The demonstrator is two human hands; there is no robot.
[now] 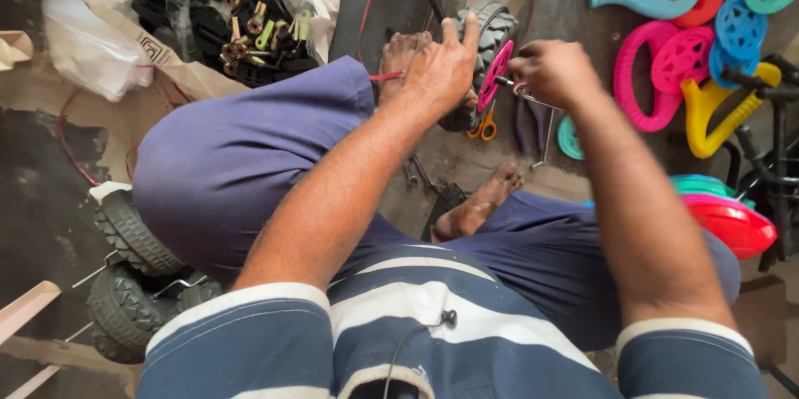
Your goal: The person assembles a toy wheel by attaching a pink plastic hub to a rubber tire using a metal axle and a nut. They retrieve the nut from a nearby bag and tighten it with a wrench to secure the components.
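Observation:
I sit on the floor with my knees bent. My left hand [444, 64] wraps the top of a small black toy wheel [493, 33] with a pink hub [494, 76], holding it upright near my left foot. My right hand [553, 72] is closed on a thin metal axle rod [533, 98] at the hub's right side. Orange-handled scissors [483, 125] lie on the floor just below the wheel.
Black treaded wheels [129, 237] with wire axles lie at the lower left. A white sack [200, 74] holds black parts and brass fittings [250, 29]. Pink, blue, yellow and red plastic toy parts [682, 58] are piled at the upper right, and a red disc [732, 224] sits by my right knee.

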